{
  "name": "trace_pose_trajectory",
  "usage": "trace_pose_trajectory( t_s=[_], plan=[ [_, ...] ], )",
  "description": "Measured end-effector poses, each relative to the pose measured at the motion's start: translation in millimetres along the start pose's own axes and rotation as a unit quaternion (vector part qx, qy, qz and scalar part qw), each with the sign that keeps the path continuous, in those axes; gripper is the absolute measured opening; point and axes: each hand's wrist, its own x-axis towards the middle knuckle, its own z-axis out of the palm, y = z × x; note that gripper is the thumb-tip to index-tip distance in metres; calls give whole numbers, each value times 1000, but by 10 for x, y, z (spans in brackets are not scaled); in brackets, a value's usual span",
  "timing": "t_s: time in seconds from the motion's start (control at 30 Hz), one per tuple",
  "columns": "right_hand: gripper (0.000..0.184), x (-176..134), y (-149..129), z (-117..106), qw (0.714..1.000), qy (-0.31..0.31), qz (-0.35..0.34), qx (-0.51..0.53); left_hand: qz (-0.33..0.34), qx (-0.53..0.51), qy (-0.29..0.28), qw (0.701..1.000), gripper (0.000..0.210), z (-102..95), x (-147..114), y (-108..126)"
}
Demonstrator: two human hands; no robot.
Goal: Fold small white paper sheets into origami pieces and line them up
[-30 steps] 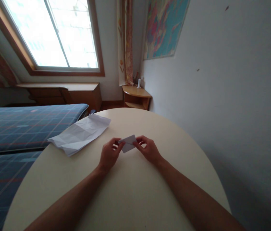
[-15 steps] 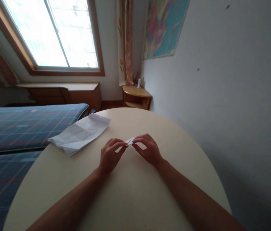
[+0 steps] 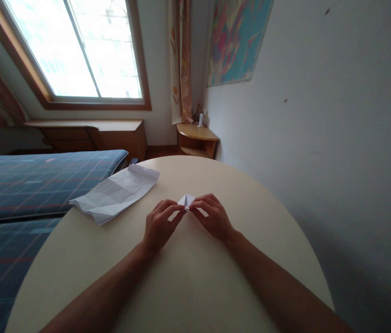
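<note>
A small folded piece of white paper (image 3: 186, 200) is pinched between my two hands above the middle of the round table (image 3: 195, 277). My left hand (image 3: 161, 223) grips its left side with thumb and index finger. On the other side my right hand (image 3: 212, 216) pinches it the same way, the fingertips of both hands nearly meeting. Two slanted faces with a dark crease between them show on the paper's far side; its near edge is partly hidden by my fingers.
A large creased white sheet (image 3: 119, 192) lies at the table's left, reaching over its edge. Left of the table is a blue plaid mattress (image 3: 43, 180). A wall (image 3: 337, 138) runs along the right, and a corner shelf (image 3: 198, 133) stands behind.
The folded paper has tilted and opened out, so more of its far side shows above my fingertips. My hands have drawn slightly closer together; the large sheet has stayed put.
</note>
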Motion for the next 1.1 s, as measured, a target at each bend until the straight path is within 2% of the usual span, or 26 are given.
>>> trace_pose_trajectory(
  t_s=[0.43,0.6,1.1],
  plan=[
    [8,3,-15,-6,999,-2,-33,14,19,3,-11,1000,11,-6,-20,-37],
    [9,2,-12,1,1000,-10,-23,10,-13,-9,-5,1000,13,8,-19,-22],
    [11,-5,24,-4,999,27,12,26,-94,-35,15,995,15,16,0,-11]
  ],
)
